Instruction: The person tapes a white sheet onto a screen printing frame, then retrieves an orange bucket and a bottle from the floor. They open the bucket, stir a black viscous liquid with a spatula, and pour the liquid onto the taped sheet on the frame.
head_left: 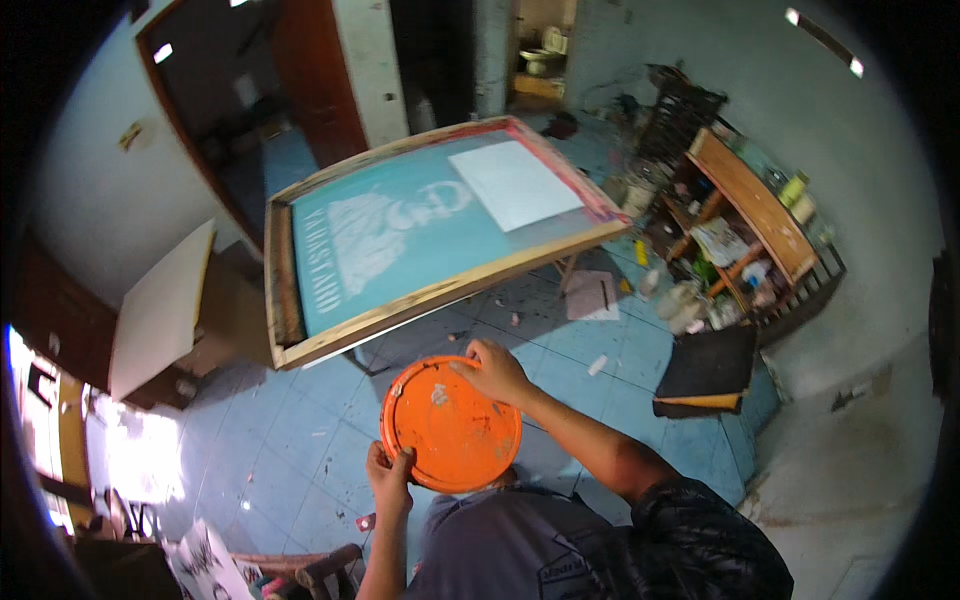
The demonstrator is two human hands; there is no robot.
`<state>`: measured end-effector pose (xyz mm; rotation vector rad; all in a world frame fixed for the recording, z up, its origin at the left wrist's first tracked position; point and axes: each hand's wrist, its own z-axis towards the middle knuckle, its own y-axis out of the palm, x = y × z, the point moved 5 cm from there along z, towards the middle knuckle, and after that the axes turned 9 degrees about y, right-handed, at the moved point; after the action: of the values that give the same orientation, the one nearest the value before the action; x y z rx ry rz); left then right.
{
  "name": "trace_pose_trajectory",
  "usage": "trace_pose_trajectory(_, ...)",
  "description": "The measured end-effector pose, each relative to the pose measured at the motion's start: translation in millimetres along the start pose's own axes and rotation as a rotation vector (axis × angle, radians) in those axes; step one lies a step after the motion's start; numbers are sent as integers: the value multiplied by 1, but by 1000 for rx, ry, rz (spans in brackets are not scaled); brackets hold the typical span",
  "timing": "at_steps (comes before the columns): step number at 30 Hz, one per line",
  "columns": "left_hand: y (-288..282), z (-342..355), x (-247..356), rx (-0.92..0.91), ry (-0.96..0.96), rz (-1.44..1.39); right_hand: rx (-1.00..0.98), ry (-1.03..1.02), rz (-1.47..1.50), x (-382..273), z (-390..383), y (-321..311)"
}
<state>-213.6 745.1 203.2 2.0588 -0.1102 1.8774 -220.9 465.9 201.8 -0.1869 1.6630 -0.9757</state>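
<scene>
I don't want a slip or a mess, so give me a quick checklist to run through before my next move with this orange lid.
1. Left-hand grip on the round orange lid: ok, at its lower-left edge.
2. Right-hand grip on the lid: ok, at its upper-right edge.
3. Lid's upward face clean: not ok, dark and pale marks show.
4. Lid's underside clean: cannot tell, hidden.
5. Blue tiled floor free of litter: not ok, small scraps lie about.
6. White rectangular sheet inside the wooden screen-printing frame: ok.

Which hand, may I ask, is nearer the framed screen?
The right hand, gripping the orange lid at its upper right; the left hand grips its lower left, farther from the framed screen.
</scene>
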Motion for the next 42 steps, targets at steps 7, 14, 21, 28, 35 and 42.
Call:
trace_pose_trajectory(7,143,101,-15,-271,-37,14,276,207,-56,66,60,-116)
trace_pose_trajectory(14,241,200,-21,-470,-170,-78,284,311,-137,99,120,-207)
trace_pose_trajectory(21,331,328,-36,-571,-31,-249,431,382,302,127,203,-274)
trace_pose_trajectory(28,401,433,-62,-438,-192,-294,293,335,791,191,298,-284)
trace_pose_trajectory(35,466,499,-124,-178,-215,-442,114,558,846,288,448,-300)
trace_pose_trajectory(42,496,524,-141,-61,-278,-418,-122,425,853,306,533,-308)
